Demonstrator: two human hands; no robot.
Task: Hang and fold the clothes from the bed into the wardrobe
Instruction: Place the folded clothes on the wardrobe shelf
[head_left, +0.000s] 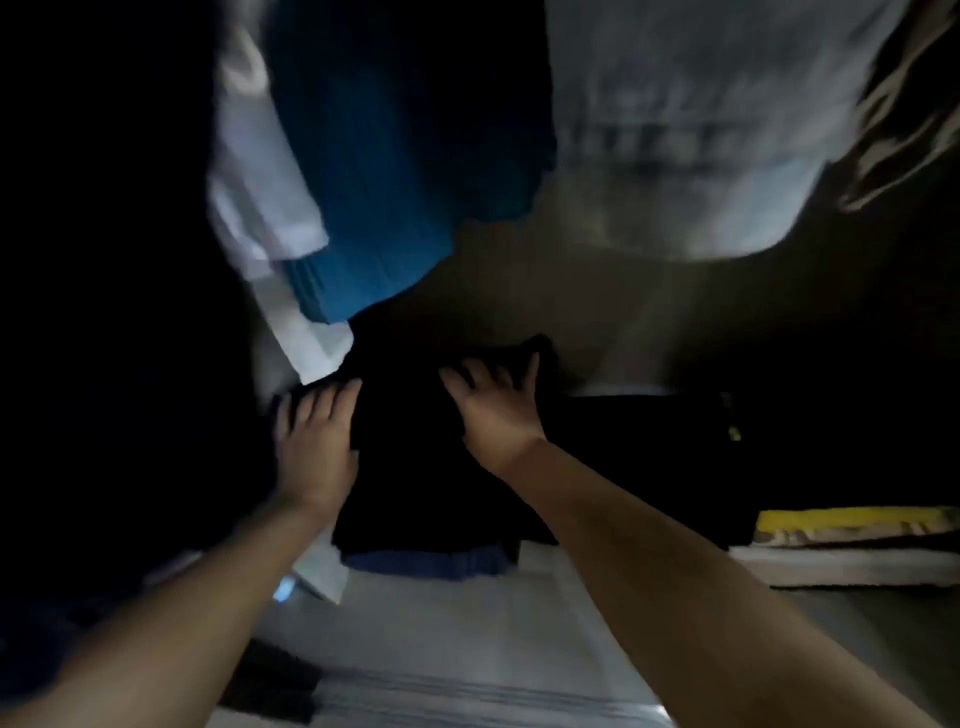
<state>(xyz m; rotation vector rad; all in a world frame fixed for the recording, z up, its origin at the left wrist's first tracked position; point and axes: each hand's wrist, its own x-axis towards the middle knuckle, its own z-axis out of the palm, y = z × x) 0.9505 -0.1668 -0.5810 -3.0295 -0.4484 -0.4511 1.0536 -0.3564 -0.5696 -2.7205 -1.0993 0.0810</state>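
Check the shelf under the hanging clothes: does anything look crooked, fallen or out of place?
Nothing stands out. Both hands, left hand and right hand, lie flat on a folded black garment sitting squarely on a blue one. The picture is dark and blurred, so small faults could be hidden.

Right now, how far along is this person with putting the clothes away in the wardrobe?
Some looks done: a blue garment and a pale shirt hang above, and folded piles lie at the right. In hand: the left hand and right hand rest on a folded black garment atop a stack, fingers straight. What remains can't be judged, since the bed is out of view.
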